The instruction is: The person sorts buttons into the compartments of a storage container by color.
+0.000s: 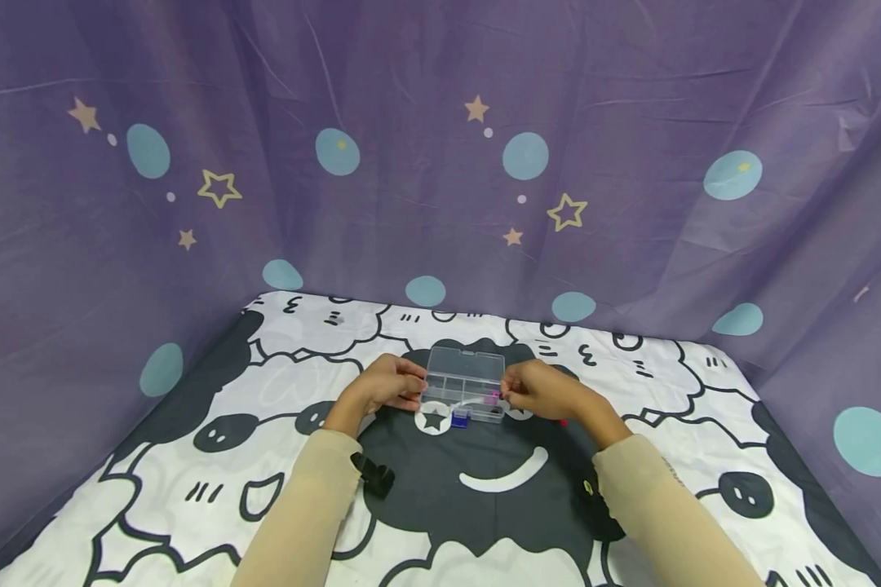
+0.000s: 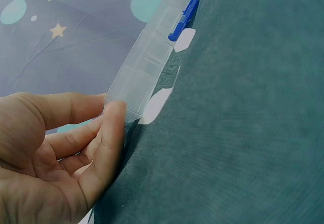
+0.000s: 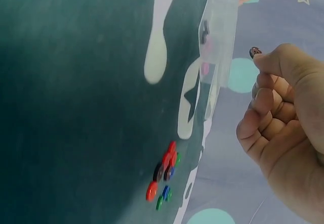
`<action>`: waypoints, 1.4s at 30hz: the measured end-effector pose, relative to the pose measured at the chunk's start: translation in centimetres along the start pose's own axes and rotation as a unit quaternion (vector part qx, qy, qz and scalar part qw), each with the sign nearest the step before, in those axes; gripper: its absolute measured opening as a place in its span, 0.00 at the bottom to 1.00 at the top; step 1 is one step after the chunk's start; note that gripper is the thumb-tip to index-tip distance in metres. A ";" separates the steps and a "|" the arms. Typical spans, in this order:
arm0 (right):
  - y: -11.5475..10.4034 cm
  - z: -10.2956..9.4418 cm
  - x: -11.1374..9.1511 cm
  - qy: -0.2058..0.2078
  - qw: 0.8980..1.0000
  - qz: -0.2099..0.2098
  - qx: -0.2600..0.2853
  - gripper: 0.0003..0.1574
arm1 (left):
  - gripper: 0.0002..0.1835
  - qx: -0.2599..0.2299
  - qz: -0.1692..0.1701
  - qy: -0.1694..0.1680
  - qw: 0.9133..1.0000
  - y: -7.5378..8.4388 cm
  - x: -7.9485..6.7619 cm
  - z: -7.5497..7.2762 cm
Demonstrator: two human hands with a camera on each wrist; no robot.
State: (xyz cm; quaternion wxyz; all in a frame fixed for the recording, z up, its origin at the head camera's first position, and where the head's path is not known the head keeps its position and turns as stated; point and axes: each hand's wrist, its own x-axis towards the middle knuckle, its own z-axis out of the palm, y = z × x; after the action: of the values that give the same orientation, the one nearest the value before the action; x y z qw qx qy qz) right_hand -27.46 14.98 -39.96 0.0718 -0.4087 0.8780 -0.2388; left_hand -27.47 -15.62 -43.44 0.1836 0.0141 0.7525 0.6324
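Note:
A clear plastic compartment box [image 1: 440, 392] lies on the cloth, its clear lid [image 1: 466, 363] raised at the back and a blue latch [image 1: 459, 421] at the front. My left hand [image 1: 391, 381] grips the box's left end between thumb and fingers. At the right end, my right hand [image 3: 283, 102] pinches a small dark button [image 3: 255, 52] between thumb and forefinger, held up beside the box. Pink buttons [image 3: 205, 68] and a dark piece [image 3: 204, 32] show through the box wall in the right wrist view. The button's underside is hidden by the fingertips.
Several loose buttons lie on the cloth right of the box: red ones [image 3: 152, 190], a dark one [image 3: 158, 172], green ones [image 3: 159, 203] and blue ones. The cartoon-print cloth [image 1: 477, 522] covers the surface. A purple curtain [image 1: 426, 204] hangs behind.

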 end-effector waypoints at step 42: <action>4.1 -1.4 -5.9 -0.019 0.992 0.120 0.043 0.03 | 0.17 -0.002 -0.012 0.000 1.000 0.2 0.1 0.0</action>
State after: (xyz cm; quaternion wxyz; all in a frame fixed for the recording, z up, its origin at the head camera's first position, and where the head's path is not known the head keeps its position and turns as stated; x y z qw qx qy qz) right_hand -26.83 22.17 -41.09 0.1339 -0.3015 0.9079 -0.2587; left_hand -27.58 -15.55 -43.22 0.1911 0.0046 0.7514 0.6315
